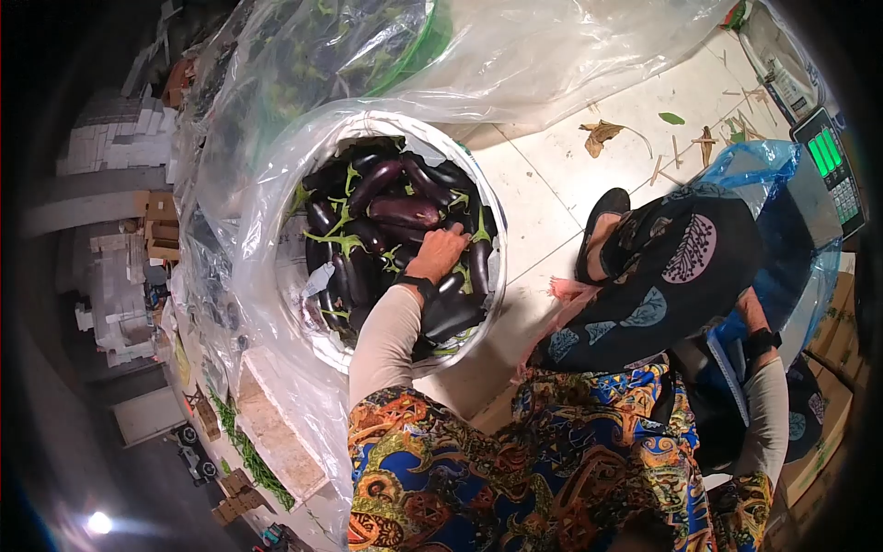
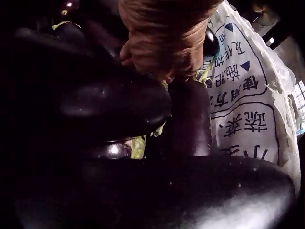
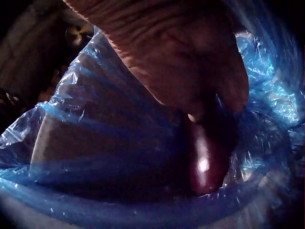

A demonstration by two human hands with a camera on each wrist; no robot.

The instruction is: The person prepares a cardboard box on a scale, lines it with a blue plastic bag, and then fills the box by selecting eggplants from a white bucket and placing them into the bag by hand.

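At the far left stood some cartons [image 1: 163, 225], with green pods [image 1: 250, 458] scattered nearer the person. A clear sheet [image 1: 524, 55] lay over a green-rimmed container [image 1: 430, 41] and sagged beside the tub [image 1: 391, 120] — loose plastic close to the left arm's way in.

The tub held many eggplants [image 1: 375, 184], heaped in several directions, their green stems caught among one another. A printed sack [image 2: 243, 95] showed inside its wall. The left hand [image 1: 440, 255] was down in the heap, bent over the end of one eggplant; its fingertips were hidden, so whether it pinched anything could not be told.

Right of the tub, a dry leaf [image 1: 602, 136] and bits of stalk lay on the pale floor [image 1: 543, 193]. A shoe [image 1: 602, 207] and a leg in dark patterned cloth [image 1: 644, 276] stood between the tub and the blue bag [image 1: 780, 161].

At the bag, the right hand [image 3: 178, 62] gripped one eggplant [image 3: 204, 164] from above, fingers curled round it, within the open mouth. That was the only one plainly seen there; the folds and shadow hid how many others it held, while plenty lay in the tub. A lit scale [image 1: 843, 198] sat at the far right.
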